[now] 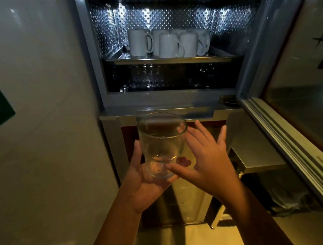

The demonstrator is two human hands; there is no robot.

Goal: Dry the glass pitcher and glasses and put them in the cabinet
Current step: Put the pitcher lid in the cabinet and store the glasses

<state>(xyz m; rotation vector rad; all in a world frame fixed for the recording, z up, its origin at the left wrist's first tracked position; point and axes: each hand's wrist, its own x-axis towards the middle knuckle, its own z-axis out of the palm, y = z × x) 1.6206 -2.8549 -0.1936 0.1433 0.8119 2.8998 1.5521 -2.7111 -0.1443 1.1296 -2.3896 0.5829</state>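
Clear drinking glass [160, 143]: upright, mouth up, held in front of the open cabinet [96, 62] and below its lower sill; appears empty, though reflections make this hard to confirm.

Left hand [144, 183]: cupped under and around the glass base, thumb up along the left wall, fingertips showing through the glass at the far side; closed on the glass.

Right hand [209, 158]: fingers spread and open, just beside the right wall of the glass; thumb laid against the base near the left fingertips, other fingers apart from the glass.

Cabinet interior: dimpled metal lining, lit from above. Upper shelf [169, 60] carrying a cluster of white mugs [168, 44], handles mostly to the right. Lower compartment dark; contents not discernible.

Cabinet door [301, 73]: swung open at right, glazed panel reflecting the room.

Left: pale wall [36, 97]. Below right: metal ledge [256, 155], dark cloth-like mass beneath it.
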